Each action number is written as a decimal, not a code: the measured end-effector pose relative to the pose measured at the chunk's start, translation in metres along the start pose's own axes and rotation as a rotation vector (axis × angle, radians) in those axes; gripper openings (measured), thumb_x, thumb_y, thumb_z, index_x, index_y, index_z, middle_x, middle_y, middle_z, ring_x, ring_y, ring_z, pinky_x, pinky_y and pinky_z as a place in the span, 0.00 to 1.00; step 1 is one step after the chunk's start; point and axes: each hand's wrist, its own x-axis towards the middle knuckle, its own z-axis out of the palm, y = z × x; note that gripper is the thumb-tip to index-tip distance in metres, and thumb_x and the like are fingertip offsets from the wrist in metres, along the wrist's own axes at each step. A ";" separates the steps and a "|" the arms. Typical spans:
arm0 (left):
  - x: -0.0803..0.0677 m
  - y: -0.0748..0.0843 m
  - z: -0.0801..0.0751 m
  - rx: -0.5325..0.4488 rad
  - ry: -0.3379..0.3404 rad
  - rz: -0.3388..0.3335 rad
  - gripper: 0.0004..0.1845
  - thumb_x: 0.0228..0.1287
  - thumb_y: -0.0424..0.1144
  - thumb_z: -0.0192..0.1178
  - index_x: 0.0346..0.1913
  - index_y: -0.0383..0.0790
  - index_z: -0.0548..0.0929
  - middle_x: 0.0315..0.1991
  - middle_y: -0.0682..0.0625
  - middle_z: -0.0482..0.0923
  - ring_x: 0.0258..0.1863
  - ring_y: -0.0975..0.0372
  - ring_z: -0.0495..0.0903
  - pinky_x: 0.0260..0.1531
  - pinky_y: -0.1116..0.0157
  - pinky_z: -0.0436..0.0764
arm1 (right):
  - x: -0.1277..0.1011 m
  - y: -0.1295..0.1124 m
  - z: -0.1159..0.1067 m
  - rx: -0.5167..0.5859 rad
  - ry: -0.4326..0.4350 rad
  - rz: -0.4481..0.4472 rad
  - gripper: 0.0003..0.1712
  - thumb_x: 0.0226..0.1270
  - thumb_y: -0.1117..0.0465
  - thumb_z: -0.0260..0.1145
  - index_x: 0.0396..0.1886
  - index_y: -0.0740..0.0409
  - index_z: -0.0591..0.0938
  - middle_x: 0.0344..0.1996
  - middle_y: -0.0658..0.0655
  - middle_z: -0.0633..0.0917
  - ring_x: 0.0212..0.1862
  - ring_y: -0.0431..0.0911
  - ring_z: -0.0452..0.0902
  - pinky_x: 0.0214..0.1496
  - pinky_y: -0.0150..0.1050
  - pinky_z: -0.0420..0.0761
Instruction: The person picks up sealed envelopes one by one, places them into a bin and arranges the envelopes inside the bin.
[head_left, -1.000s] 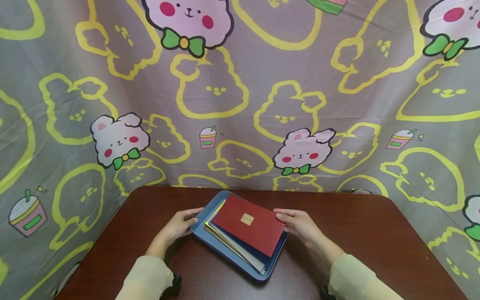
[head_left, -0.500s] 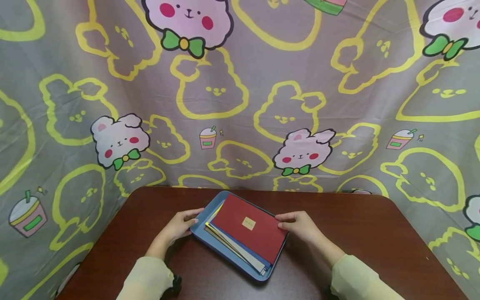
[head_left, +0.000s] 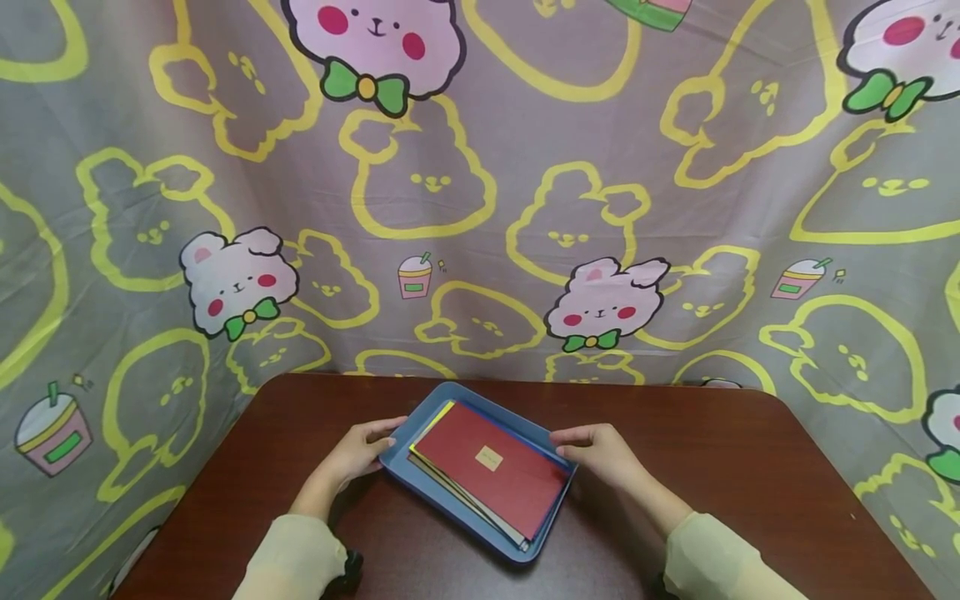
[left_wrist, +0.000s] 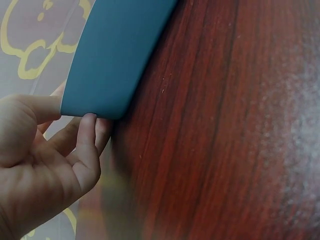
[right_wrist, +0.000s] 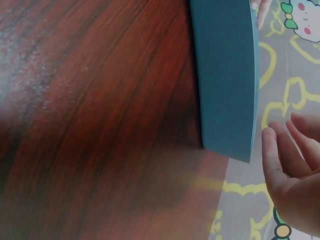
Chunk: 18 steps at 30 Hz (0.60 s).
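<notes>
A blue tray [head_left: 429, 410] lies slantwise on the table with a stack of thin papers and booklets in it. On top is a red notebook [head_left: 517, 487] with a small gold label [head_left: 489, 458]; yellow, white and blue edges show beneath it. My left hand [head_left: 358, 450] holds the tray's left corner; in the left wrist view its fingers [left_wrist: 87, 132] are under the corner, below the tray wall [left_wrist: 110, 60]. At the tray's right corner is my right hand [head_left: 600, 457], fingers loosely bent; in the right wrist view they stand just beyond the rim, gripping nothing.
The dark red wooden table [head_left: 697, 467] has rounded far corners. A grey cloth [head_left: 480, 183] printed with rabbits and yellow outlines hangs behind it and at both sides. A dark band [head_left: 352, 567] shows at the left sleeve.
The red notebook has shifted left and toward me, first under my right fingers and now free of them, lying squarer on the stack. My left hand and the tray have barely moved.
</notes>
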 end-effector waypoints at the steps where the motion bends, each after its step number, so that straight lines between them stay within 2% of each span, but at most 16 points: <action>1: 0.000 0.000 0.000 -0.002 -0.002 0.001 0.22 0.76 0.28 0.57 0.69 0.39 0.78 0.62 0.35 0.78 0.44 0.56 0.82 0.45 0.51 0.84 | -0.001 0.001 0.000 -0.001 0.001 0.001 0.14 0.69 0.68 0.69 0.51 0.69 0.87 0.48 0.64 0.89 0.56 0.59 0.81 0.54 0.49 0.83; 10: 0.003 0.000 0.003 0.002 -0.008 0.020 0.22 0.75 0.28 0.57 0.69 0.38 0.79 0.61 0.36 0.78 0.42 0.57 0.81 0.42 0.56 0.84 | -0.005 0.006 -0.007 -0.026 0.015 -0.017 0.13 0.69 0.67 0.70 0.51 0.68 0.88 0.47 0.62 0.89 0.55 0.58 0.82 0.51 0.45 0.84; 14: 0.002 0.001 -0.001 0.035 -0.030 0.032 0.22 0.75 0.28 0.57 0.69 0.37 0.78 0.61 0.35 0.78 0.46 0.54 0.82 0.44 0.51 0.84 | -0.007 0.004 -0.011 -0.111 0.037 -0.044 0.13 0.69 0.65 0.70 0.50 0.63 0.89 0.46 0.59 0.89 0.54 0.56 0.83 0.53 0.48 0.83; 18: -0.002 0.004 -0.011 0.134 -0.076 0.053 0.23 0.74 0.31 0.61 0.69 0.36 0.78 0.62 0.33 0.77 0.53 0.48 0.82 0.46 0.45 0.84 | -0.009 0.000 -0.019 -0.235 0.059 -0.072 0.12 0.70 0.62 0.70 0.50 0.60 0.90 0.46 0.56 0.90 0.54 0.54 0.83 0.55 0.53 0.82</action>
